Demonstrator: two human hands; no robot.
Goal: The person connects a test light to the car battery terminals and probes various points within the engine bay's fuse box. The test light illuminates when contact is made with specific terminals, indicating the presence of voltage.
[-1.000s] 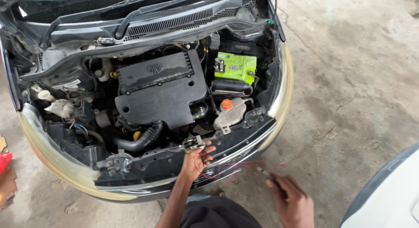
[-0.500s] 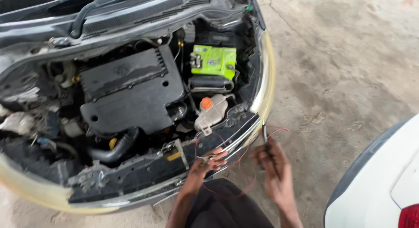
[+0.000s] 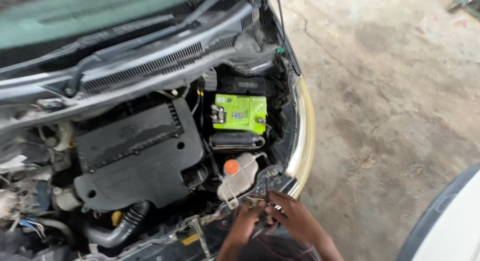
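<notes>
Two hands meet at the front edge of the engine bay, near its right front corner. Left hand (image 3: 246, 222): fingers curled, tips at a small metal bracket on the front crossmember (image 3: 190, 236); whether it pinches anything I cannot tell. Right hand (image 3: 295, 217): fingers bent and spread over the same spot, touching thin red wires (image 3: 280, 251) that loop down below the wrists; a firm grip cannot be told, motion blur. The wires' run is roughly along the front edge, sagging toward the bottom of the frame.

Just behind the hands: translucent coolant reservoir (image 3: 239, 180) with an orange round cap (image 3: 231, 166), long axis tilted from front-left to rear-right. Behind it, a black oblong box, then the battery (image 3: 241, 112), a rectangular block with a bright green top label bearing small coloured marks, long axis across the car, set in the right rear corner of the bay.

Centre: large black plastic engine cover (image 3: 140, 156), a round emblem on its upper part. A black ribbed hose (image 3: 120, 228) curves out at its front-left. A small yellow cap sits beside the hose.

Right edge of the bay: pale curved fender rim (image 3: 305, 136). Beyond it, bare stained concrete floor (image 3: 390, 91), open. White car body (image 3: 450, 226) at the lower right corner, narrowing the room beside the right arm.
</notes>
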